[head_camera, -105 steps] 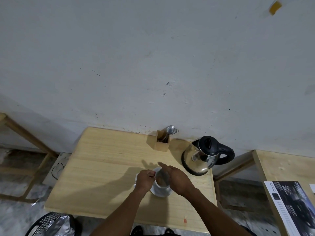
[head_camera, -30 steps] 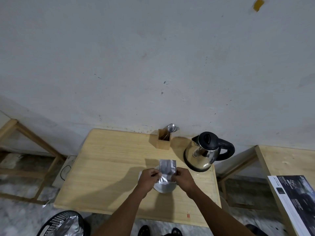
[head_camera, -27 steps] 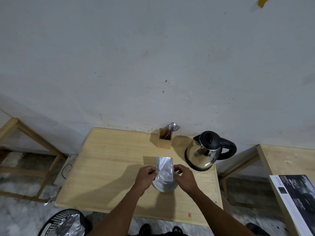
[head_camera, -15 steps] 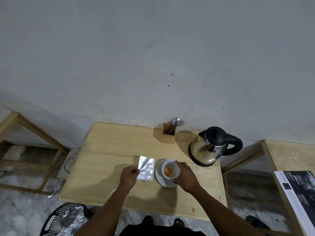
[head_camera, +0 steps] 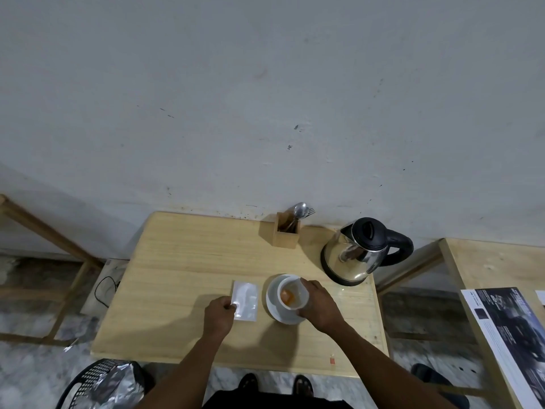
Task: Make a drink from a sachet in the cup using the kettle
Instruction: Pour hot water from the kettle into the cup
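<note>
A white cup (head_camera: pixel 292 294) with orange powder in its bottom stands on a white saucer (head_camera: pixel 274 302) near the front of the wooden table (head_camera: pixel 182 261). My right hand (head_camera: pixel 318 308) grips the cup's right side. A silver sachet (head_camera: pixel 246 296) lies flat on the table just left of the saucer, and my left hand (head_camera: pixel 219 315) pinches its lower left corner. A steel kettle (head_camera: pixel 358 255) with a black lid and handle sits at the back right, lid closed.
A wooden holder (head_camera: pixel 285 234) with a spoon and fork stands at the back by the wall. A second table with a printed sheet (head_camera: pixel 513 335) is to the right. A black bin (head_camera: pixel 103 385) lined with foil sits on the floor at front left.
Both hands held the sachet over the cup a second ago. My left hand has since carried it left and laid it on the table, while my right hand took hold of the cup.
</note>
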